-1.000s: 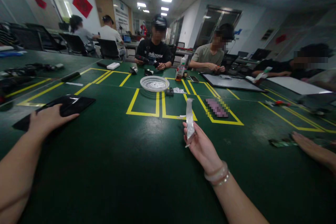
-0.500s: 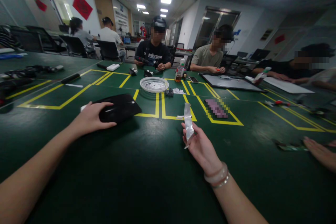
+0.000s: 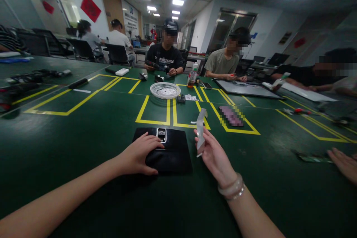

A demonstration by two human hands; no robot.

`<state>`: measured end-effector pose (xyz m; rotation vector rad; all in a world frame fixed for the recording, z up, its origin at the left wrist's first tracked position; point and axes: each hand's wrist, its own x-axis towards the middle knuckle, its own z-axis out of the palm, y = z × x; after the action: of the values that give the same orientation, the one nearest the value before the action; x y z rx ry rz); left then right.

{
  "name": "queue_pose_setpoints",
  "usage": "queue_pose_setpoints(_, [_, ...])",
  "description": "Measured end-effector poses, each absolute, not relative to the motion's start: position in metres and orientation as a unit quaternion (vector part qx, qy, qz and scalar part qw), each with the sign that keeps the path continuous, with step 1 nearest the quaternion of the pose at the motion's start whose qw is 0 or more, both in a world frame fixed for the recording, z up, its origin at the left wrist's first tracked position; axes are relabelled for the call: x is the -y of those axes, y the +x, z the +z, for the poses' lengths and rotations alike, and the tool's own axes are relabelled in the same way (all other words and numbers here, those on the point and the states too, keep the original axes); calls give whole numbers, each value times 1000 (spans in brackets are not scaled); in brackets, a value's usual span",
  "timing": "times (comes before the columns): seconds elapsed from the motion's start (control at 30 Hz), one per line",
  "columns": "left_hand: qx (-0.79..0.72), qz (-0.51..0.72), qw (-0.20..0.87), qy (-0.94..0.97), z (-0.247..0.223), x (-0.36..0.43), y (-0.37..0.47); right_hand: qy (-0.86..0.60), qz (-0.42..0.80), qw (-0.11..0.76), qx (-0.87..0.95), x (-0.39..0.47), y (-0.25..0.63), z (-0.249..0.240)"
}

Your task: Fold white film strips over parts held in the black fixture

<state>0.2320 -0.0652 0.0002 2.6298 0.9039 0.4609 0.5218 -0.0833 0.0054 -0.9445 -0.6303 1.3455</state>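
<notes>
A glossy black flat panel (image 3: 175,152) with a silver-framed rectangular cutout (image 3: 161,134) lies on the green table in front of me. My left hand (image 3: 143,154) rests over its left part, fingers spread across the top and thumb by the near edge; the palm hides that side. To the right of the panel, my right hand (image 3: 213,152) pinches a thin, shiny silvery strip (image 3: 200,134) between thumb and fingers. The strip stands upright, its top end bent over. The right wrist wears a bangle and a bracelet.
Yellow tape outlines mark the table. Beyond the panel stand a white round basket (image 3: 166,91), a small dark part (image 3: 181,99) and a bottle (image 3: 192,78). A blurred pink phone-like object (image 3: 231,116) lies right. Another person's hand (image 3: 344,163) touches a green board (image 3: 312,156).
My left hand has brought the black panel rightward and nearer, and it now lies flat with its cutout showing. My right hand keeps the strip almost in place; the strip has turned slightly.
</notes>
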Motion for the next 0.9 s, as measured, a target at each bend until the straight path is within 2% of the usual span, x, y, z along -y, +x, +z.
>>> queue_pose_setpoints(0.2, [-315, 152, 155, 924, -11, 60, 228, -447, 545, 590, 395, 91, 517, 7])
queue_pose_setpoints(0.33, [-286, 180, 82, 938, -12, 61, 226, -471, 436, 527, 557, 95, 516, 9])
queue_pose_setpoints(0.47, [-206, 266, -64, 939, -14, 73, 220, -469, 219, 360, 776, 102, 516, 12])
queue_pose_setpoints(0.57, [-165, 282, -147, 934, -16, 81, 216, -435, 119, 224, 864, 107, 514, 14])
queue_pose_setpoints(0.7, [-194, 229, -138, 944, -12, 79, 221, -425, 79, 136, 892, 111, 511, 17])
queue_pose_setpoints(0.9, [-241, 190, -86, 948, -9, 68, 230, -435, 45, 126, 890, 115, 506, 16])
